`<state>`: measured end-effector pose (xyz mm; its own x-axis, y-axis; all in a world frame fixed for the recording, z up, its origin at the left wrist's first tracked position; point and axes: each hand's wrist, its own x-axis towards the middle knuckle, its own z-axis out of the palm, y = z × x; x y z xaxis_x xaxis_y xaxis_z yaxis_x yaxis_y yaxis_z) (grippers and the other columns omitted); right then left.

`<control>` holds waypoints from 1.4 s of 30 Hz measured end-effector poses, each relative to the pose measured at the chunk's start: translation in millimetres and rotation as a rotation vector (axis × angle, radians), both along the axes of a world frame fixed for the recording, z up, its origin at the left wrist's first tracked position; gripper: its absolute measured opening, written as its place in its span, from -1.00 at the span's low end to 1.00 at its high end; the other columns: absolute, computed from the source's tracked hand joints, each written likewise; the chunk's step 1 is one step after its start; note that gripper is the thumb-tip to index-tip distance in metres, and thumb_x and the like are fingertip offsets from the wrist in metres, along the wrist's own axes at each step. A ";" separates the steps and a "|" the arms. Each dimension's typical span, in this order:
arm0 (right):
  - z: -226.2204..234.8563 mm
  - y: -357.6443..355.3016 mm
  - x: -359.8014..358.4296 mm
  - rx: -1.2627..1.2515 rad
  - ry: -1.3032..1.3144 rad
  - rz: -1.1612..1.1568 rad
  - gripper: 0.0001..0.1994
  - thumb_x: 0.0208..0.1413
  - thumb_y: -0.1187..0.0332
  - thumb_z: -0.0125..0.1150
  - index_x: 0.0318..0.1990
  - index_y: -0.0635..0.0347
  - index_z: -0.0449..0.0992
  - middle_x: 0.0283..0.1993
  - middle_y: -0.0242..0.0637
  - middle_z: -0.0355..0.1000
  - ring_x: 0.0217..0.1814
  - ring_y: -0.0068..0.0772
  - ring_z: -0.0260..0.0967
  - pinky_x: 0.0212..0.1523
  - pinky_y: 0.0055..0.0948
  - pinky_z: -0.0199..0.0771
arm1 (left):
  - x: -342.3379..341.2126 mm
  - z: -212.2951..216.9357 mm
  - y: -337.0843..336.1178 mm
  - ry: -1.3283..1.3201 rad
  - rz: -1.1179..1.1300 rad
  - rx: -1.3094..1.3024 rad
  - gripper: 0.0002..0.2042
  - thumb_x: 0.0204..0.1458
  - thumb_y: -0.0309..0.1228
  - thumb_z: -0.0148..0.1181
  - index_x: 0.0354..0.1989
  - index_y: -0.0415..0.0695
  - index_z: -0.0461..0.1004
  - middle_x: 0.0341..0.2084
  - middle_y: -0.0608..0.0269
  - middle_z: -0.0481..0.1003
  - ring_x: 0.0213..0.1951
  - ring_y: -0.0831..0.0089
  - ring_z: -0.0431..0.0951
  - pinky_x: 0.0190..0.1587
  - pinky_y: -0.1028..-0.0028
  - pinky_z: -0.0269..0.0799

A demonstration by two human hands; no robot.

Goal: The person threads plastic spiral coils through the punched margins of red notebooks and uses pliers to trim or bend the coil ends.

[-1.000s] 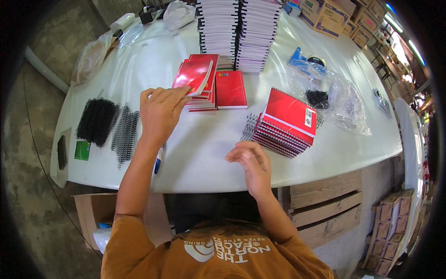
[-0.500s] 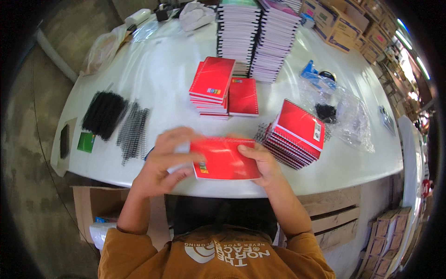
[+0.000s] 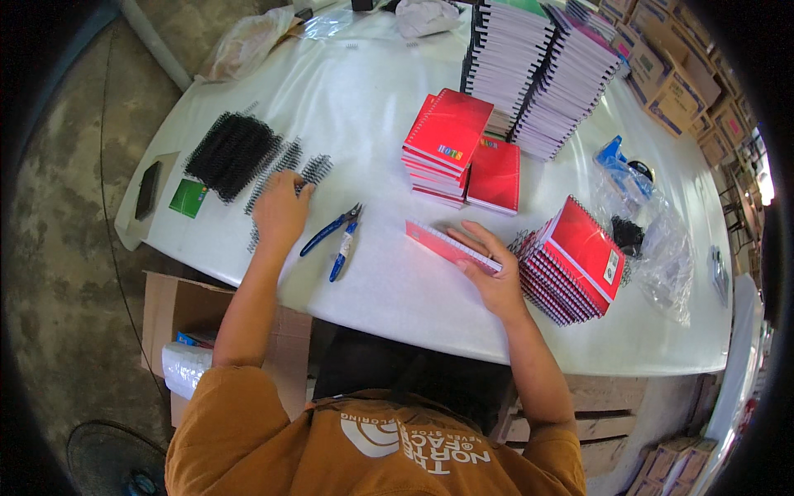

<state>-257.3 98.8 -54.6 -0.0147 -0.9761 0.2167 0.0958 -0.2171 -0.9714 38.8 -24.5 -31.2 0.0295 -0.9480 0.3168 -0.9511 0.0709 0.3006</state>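
The right hand (image 3: 495,277) lies flat and open on a thin red notebook (image 3: 451,246) on the white table (image 3: 364,107) — just beside a leaning pile of red notebooks (image 3: 575,260). The left hand (image 3: 281,211) rests on black wire coils (image 3: 285,169), fingers bent — I cannot tell if it grips one. Blue pliers (image 3: 335,236) lie between the hands. A small green card (image 3: 188,198) sits at the left edge.

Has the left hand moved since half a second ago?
Yes. The left hand let go of the red notebook and went left, to the black binding coils by the blue pliers.
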 end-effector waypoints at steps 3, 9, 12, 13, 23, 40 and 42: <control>-8.9 0.7 -7.2 0.058 0.161 0.012 -0.71 0.04 0.54 0.12 -0.04 0.34 0.43 -0.07 -0.26 0.44 -0.01 -0.54 0.32 0.06 -0.54 0.24 | -2.6 21.7 -0.8 0.098 -0.029 0.033 -0.76 -0.06 -0.26 0.18 -0.33 -0.17 0.44 -0.38 0.12 0.48 -0.29 0.19 0.49 -0.26 0.26 0.36; -9.8 0.7 -4.4 0.044 0.134 0.037 -0.69 0.06 0.52 0.13 0.00 0.31 0.42 -0.03 -0.28 0.42 -0.02 -0.57 0.31 0.05 -0.56 0.24 | -12.9 22.5 8.6 0.101 -0.090 0.049 -0.78 -0.05 -0.28 0.14 -0.34 -0.17 0.46 -0.41 0.09 0.51 -0.33 0.13 0.51 -0.27 0.26 0.36; -11.6 0.7 -1.9 0.036 0.114 0.014 -0.70 0.07 0.54 0.10 0.00 0.29 0.42 -0.01 -0.27 0.41 -0.01 -0.56 0.30 0.06 -0.55 0.25 | -4.6 12.8 2.9 -0.074 -0.110 -0.009 -0.81 -0.04 -0.29 0.09 -0.36 -0.16 0.45 -0.41 0.07 0.50 -0.31 0.09 0.50 -0.26 0.24 0.35; -7.7 1.1 1.3 0.018 0.117 0.000 -0.70 0.07 0.54 0.10 0.00 0.29 0.42 -0.01 -0.27 0.41 -0.01 -0.56 0.30 0.06 -0.55 0.25 | -0.1 12.2 1.0 -0.105 -0.110 -0.070 -0.81 -0.04 -0.30 0.08 -0.37 -0.17 0.45 -0.41 0.06 0.50 -0.32 0.09 0.50 -0.26 0.24 0.35; 5.1 27.5 6.7 0.083 0.120 0.004 -0.71 0.07 0.56 0.09 -0.01 0.31 0.42 -0.04 -0.26 0.42 -0.02 -0.58 0.29 0.03 -0.57 0.25 | -27.9 33.7 51.7 0.495 -0.499 0.280 -0.79 0.10 -0.31 -0.04 -0.24 -0.20 0.33 -0.53 0.00 0.40 -0.46 0.17 0.41 -0.32 0.35 0.29; -5.4 58.9 10.2 -0.002 0.211 -0.017 -0.72 0.02 0.59 0.10 -0.06 0.28 0.47 -0.09 -0.19 0.48 -0.09 -0.47 0.42 -0.05 -0.56 0.33 | -56.2 32.1 65.2 0.597 -0.873 0.414 -0.88 0.01 -0.41 0.16 -0.37 -0.17 0.40 -0.46 0.29 0.38 -0.37 0.50 0.33 -0.30 0.49 0.26; -6.0 60.3 12.4 -0.005 0.242 -0.019 -0.71 0.02 0.59 0.10 -0.06 0.27 0.47 -0.09 -0.17 0.48 -0.09 -0.45 0.43 -0.06 -0.54 0.35 | -63.7 45.7 69.9 0.351 -0.900 0.214 -0.86 -0.06 -0.43 0.21 -0.33 -0.15 0.43 -0.36 0.28 0.41 -0.30 0.41 0.35 -0.22 0.42 0.26</control>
